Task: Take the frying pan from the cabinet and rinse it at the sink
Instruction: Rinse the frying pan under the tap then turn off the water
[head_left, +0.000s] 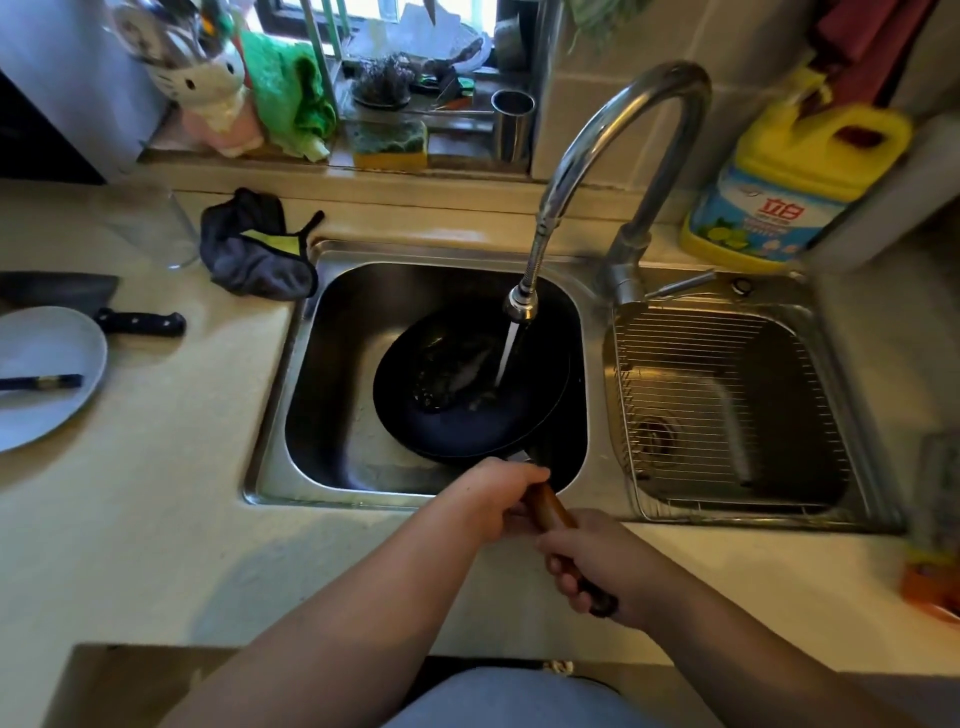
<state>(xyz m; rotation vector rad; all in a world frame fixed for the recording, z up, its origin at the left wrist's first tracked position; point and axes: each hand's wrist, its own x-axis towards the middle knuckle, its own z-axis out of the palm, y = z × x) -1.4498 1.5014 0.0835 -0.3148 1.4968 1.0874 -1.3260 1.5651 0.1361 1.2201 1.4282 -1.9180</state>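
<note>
Two bare hands grip the brown wooden handle (553, 512) of a black frying pan (467, 395) over a kitchen sink: the left hand (501, 496) is wrapped around the handle close to the pan, and the right hand (597, 564) is curled tight around the handle's far end, nearer the person's body. The pan sits tilted in the left basin (332, 374) of a stainless steel double sink, its dark inside facing up. A stream of water (506, 356) falls from the nozzle of a curved chrome faucet (613, 135) onto the pan's inner surface, where a pale wet patch shows. The right basin holds a wire draining rack (727, 405). On the beige countertop (171, 467) left of the sink lies a crumpled dark grey cloth (254, 249) with a yellow-green patch, touching the sink's rim; farther left rests a cleaver with a black handle (140, 322), just beside a pale plate (47, 374) with dark chopsticks (41, 383) across it. Behind the sink's right side stands a yellow dish soap bottle (789, 187) with a blue and white label. On the window ledge sit a yellow and green sponge (389, 145), a metal cup (511, 122), a green cloth (288, 98) and a white cat figure (213, 88).
</note>
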